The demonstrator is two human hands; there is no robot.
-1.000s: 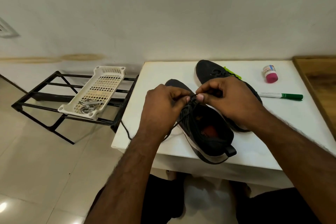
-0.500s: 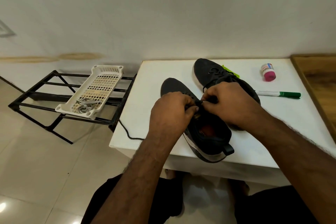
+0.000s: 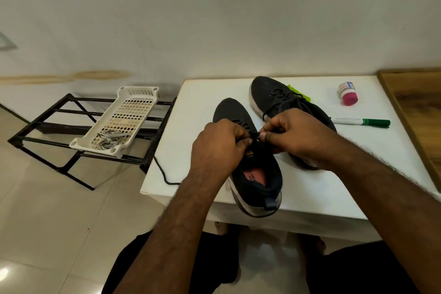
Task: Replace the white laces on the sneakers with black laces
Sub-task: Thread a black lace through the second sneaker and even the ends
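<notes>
Sneakers number 2, both sitting on the white tabletop [image 3: 191, 107]: the near sneaker [image 3: 259, 174] is lying heel toward the person, and the far sneaker [image 3: 284, 100] is resting just behind it. 2 hands are meeting over the near one's eyelets; the left hand [image 3: 219, 148] and the right hand [image 3: 296, 136] are each pinching 1 black lace [image 3: 164, 174], which is trailing off the tabletop's left edge. Farther back, 1 green marker [image 3: 360, 122] and 1 pink-capped bottle [image 3: 349, 93] are lying apart.

We see an evenly lit, fairly bright room under soft, diffuse light. A small glare spot shines on the glossy beige floor tiles [image 3: 4, 272] at lower left. The black metal rack [image 3: 59, 126] casts faint, soft shadows. Straight lines bow near the edges from the wide lens. The picture looks slightly soft and smeared, with fine detail lost.
</notes>
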